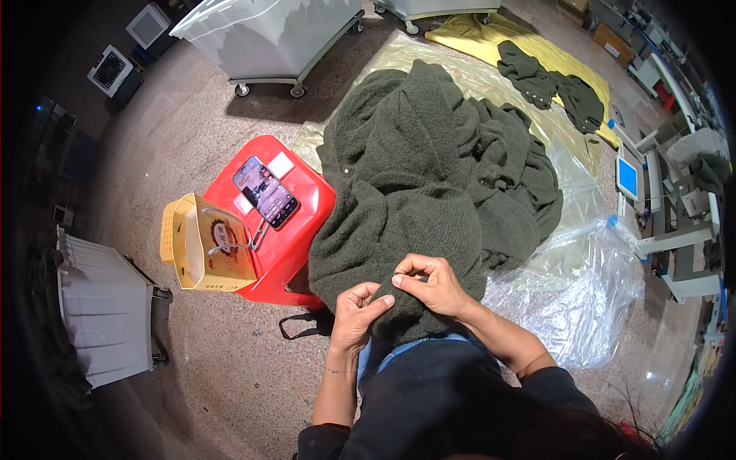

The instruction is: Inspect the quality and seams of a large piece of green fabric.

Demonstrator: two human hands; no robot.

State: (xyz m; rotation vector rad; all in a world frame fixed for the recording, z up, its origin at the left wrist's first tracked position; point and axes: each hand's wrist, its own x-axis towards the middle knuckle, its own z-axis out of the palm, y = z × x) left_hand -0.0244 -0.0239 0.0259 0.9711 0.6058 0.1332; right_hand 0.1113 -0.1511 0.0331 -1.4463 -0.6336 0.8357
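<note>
Two pinches, left hand (356,316) and right hand (434,287), clamp the green knit (422,169), apparently near its edge; floor (230,368) spreads lower left, red stool (308,205) crowds the knit's left, plastic sheet (579,307) its right.

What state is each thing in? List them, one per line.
Knitwear: heaped in folds
Left hand: pinching the knitwear
Right hand: pinching the knitwear
Phone: screen lit
Stool: upright
Bag: open at the top
Clear plastic: crumpled
Tablet: lit blue
</note>
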